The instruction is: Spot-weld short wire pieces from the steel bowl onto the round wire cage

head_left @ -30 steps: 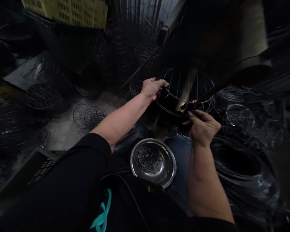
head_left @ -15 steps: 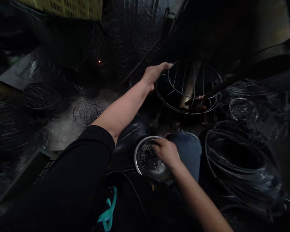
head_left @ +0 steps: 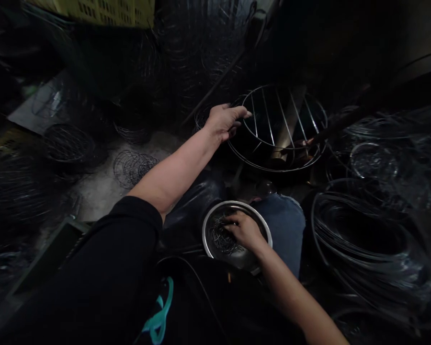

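My left hand (head_left: 225, 122) reaches forward to a round wire rack (head_left: 272, 139) with straight parallel bars and two rings. Its thumb and finger close on the rack's left edge, while the other fingers curl below. Close to my body is a shiny metal bowl (head_left: 205, 239) holding many short, thin metal pieces (head_left: 222, 237). My right hand (head_left: 247, 231) is inside this bowl, fingers apart over the pieces. I make out nothing held between them.
Right of my denim-covered knee (head_left: 282, 225) lies a large wire coil (head_left: 345, 249). Wire baskets (head_left: 134, 167) stand on the floor at left. A yellow crate (head_left: 111, 12) sits at the back. A dark rod (head_left: 341, 120) reaches over the rack's right side.
The rack has turned and its upper ring tilts differently, with my left hand lower on its edge. My right hand has moved down into the bowl, and its fingers have spread.
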`<state>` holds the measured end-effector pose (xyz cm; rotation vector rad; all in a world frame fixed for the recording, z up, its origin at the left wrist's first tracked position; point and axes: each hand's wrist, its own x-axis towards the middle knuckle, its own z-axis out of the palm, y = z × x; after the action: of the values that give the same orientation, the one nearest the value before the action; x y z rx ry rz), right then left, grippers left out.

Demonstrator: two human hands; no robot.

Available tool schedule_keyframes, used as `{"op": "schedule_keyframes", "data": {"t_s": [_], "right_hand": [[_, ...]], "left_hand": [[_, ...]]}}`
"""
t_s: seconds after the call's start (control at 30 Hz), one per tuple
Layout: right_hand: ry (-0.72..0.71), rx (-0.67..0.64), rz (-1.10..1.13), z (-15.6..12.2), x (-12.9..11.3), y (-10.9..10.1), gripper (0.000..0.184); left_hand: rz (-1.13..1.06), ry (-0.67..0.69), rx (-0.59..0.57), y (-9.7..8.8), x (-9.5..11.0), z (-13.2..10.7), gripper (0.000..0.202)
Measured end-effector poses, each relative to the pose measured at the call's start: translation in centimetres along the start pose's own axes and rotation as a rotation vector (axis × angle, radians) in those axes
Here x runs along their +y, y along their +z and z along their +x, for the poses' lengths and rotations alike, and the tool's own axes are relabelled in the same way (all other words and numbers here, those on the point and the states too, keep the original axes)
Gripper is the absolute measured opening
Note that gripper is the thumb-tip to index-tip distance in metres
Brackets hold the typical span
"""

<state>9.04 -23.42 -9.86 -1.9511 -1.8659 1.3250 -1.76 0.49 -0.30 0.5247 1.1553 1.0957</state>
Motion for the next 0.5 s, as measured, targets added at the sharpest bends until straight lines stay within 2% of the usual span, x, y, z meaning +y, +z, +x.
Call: {"op": "schedule_keyframes", "data": {"t_s": [0.1,0.2,0.27,0.33,0.37,0.43,0.5], "right_hand": [[0.02,0.037,0.264,-0.7,1.3,-0.7,0.021],[0.118,0.03,0.64,-1.8,1.7,-1.3,0.032],[0.173,0.089,0.864,-2.8,1.8,-2.0,0.039],[0.183,0.24,0.918,-4.0,2.2,-3.0,0.042],[0.172,0.36,0.906,-4.6,2.6,-3.4,0.043],[0.128,0.649,0.801,-5.7,4.0,-4.2,0.042],[0.101,0.832,0.658,-6.2,5.7,-4.5,0.041]], "left_hand": [[0.046,0.067,-0.043,-0.5,-0.3,-1.6,0.055],[0.038,0.08,-0.056,-0.5,-0.8,-2.6,0.054],[0.026,0.083,-0.066,-0.4,-1.1,-2.9,0.051],[0.011,0.081,-0.059,-0.2,-1.4,-3.1,0.049],[0.005,0.077,-0.052,-0.2,-1.5,-3.2,0.048],[0.002,0.07,-0.044,0.0,-1.6,-3.2,0.041],[0.005,0.074,-0.053,0.1,-1.6,-3.2,0.034]]}}
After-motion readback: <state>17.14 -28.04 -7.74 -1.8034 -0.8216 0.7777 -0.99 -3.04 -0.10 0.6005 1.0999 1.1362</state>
